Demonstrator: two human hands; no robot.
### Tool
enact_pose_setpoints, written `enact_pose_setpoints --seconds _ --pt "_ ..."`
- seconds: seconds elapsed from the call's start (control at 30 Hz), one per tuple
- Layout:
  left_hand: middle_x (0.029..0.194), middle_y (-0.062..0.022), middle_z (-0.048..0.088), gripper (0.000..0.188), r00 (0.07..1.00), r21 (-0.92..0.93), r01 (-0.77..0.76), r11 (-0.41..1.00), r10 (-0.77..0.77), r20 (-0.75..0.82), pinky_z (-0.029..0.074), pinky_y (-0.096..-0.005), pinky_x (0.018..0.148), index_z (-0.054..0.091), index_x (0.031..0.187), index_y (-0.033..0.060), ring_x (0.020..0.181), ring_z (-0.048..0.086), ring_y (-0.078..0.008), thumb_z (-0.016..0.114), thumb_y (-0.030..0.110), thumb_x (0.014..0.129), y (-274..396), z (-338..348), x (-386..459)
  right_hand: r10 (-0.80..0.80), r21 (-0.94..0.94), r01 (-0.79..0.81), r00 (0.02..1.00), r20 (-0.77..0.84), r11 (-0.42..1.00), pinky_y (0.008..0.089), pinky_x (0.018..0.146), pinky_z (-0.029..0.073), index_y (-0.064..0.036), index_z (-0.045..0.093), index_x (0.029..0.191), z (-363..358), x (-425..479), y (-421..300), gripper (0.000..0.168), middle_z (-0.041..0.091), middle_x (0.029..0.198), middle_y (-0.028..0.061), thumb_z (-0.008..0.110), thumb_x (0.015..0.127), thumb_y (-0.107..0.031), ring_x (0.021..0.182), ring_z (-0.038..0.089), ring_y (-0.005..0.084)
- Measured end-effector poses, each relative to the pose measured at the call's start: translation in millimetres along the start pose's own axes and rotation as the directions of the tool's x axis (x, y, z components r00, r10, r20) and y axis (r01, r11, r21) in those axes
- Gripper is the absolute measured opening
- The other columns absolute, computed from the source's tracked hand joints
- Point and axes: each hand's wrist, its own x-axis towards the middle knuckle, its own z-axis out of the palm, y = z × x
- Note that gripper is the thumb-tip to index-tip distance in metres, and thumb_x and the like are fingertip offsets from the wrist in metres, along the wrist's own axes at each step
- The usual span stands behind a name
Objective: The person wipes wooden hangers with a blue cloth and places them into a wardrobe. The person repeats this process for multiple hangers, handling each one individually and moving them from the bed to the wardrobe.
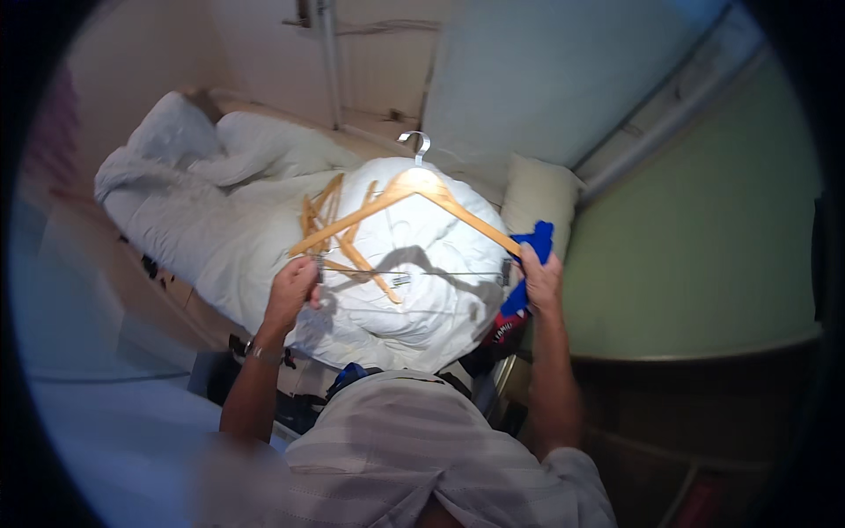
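A wooden clip hanger [478, 222] with a metal hook [423, 148] is spread between my hands, hook pointing away from me. My right hand [542, 280] grips the hanger's right end, thumb on the wood. Blue cloth [533, 244] shows around that hand; whether the fingers hold it too, I cannot tell. Closed at the left end of the thin metal bar [449, 273], my left hand [295, 290] holds the clip [319, 269] there, below the wooden arm. A second clip [506, 272] sits on the bar beside my right hand.
Beneath the hanger lies a bunched white duvet [422, 336], with several more wooden hangers [370, 264] on it. A pale pillow [538, 191] rests at the back right, near a green panel [693, 264]. A dark red printed item [508, 330] lies by the duvet's right edge.
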Motion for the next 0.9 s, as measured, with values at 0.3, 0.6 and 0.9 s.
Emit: enact_pose_setpoints --seconds 0.3,0.6,0.9 --pt "0.080 -0.0074 0.070 0.011 0.651 0.430 -0.757 0.493 0.631 0.422 0.054 -0.0354 0.070 0.071 0.095 0.0040 0.074 0.068 -0.0255 0.080 0.006 0.089 -29 92 -52 -0.038 -0.060 0.036 0.999 -0.020 0.998 0.0292 0.064 0.050 0.003 0.071 0.102 29 -19 -3 0.028 0.070 0.082 0.0031 0.075 0.097 -0.025 0.068 0.060 0.0098" --pt "0.130 -0.0170 0.063 0.067 0.370 0.469 -0.883 -0.019 0.589 0.719 0.050 -0.0488 0.095 0.054 0.140 0.0009 0.110 0.064 -0.0372 0.083 0.007 0.080 31 160 -22 0.006 -0.058 0.000 0.995 0.096 0.998 0.0304 0.069 0.054 0.003 0.072 0.108 72 -51 -12 0.029 0.071 0.084 0.0058 0.073 0.097 -0.023 0.074 0.065 0.0118" --pt "0.104 -0.0152 0.070 0.046 0.619 0.563 -0.784 0.261 0.404 0.674 0.054 -0.0398 0.064 0.062 0.124 0.0020 0.084 0.071 -0.0304 0.082 0.027 0.090 10 161 -17 -0.057 -0.111 0.075 0.986 0.157 0.991 0.0337 0.074 0.055 0.002 0.072 0.111 74 -53 -16 0.030 0.073 0.086 0.0086 0.073 0.095 -0.023 0.077 0.066 0.0153"
